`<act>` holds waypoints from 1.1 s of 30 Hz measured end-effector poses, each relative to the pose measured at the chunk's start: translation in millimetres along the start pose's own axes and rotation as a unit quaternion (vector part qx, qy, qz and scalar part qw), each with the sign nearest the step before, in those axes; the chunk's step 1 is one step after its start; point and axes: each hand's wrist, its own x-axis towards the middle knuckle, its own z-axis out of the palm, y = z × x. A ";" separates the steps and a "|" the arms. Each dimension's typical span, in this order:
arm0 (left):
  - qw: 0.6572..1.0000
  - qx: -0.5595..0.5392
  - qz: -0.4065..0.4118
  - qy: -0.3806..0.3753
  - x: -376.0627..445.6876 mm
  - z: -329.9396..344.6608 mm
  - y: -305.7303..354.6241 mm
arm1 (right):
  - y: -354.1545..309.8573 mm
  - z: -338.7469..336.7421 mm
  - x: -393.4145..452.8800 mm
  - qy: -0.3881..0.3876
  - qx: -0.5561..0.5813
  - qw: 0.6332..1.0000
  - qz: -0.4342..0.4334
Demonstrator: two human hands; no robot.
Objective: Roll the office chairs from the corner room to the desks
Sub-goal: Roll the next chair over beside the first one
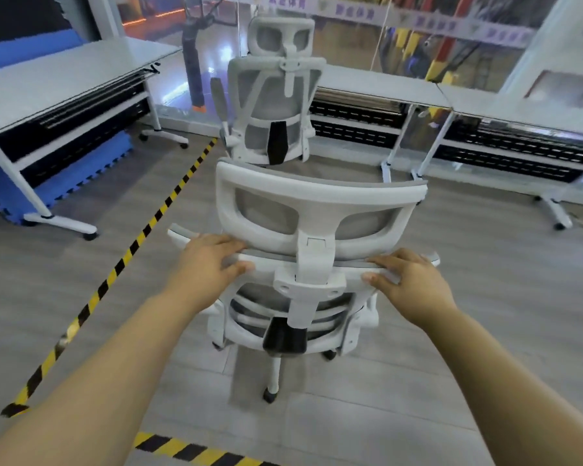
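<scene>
Head view. A white-framed office chair with grey mesh (312, 250) stands directly in front of the person, its back toward the camera, on the grey plank floor (468, 331). Headrest on top, black lumbar knob low on the back, one castor visible at the bottom of the base.

Left hand (209, 264) grips the top rail of the chair's backrest on the left side: fingers laid over the rail, thumb curled under its near edge. Right hand (408, 280) holds the same rail on the right side: fingers over the top, thumb pressed against the near face. Both forearms reach straight out from the bottom of the view.

A second office chair (276, 105) of the same make stands just beyond the first, also back-on, at the near edge of a white desk (367, 85) that runs along a glass wall. More white desks join on to the right (519, 109). Another white desk (58, 85) stands at the left, on wheeled feet, with blue foam mats (81, 163) beneath and behind it.

Yellow-and-black hazard tape (138, 237) runs diagonally across the floor left of the near chair; another strip (189, 452) crosses the bottom edge of the view.
</scene>
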 end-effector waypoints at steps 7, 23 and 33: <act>0.998 0.005 0.058 -0.037 131.3 13.1 -4.7 | 12.2 -8.2 81.4 0.029 -0.013 0.997 0.066; 0.993 0.020 0.094 -0.063 399.8 63.8 56.5 | 113.1 -45.6 301.6 0.071 -0.043 0.993 0.088; 0.990 0.015 0.117 -0.071 554.9 106.7 88.4 | 181.2 -66.5 434.0 0.096 -0.038 0.989 0.104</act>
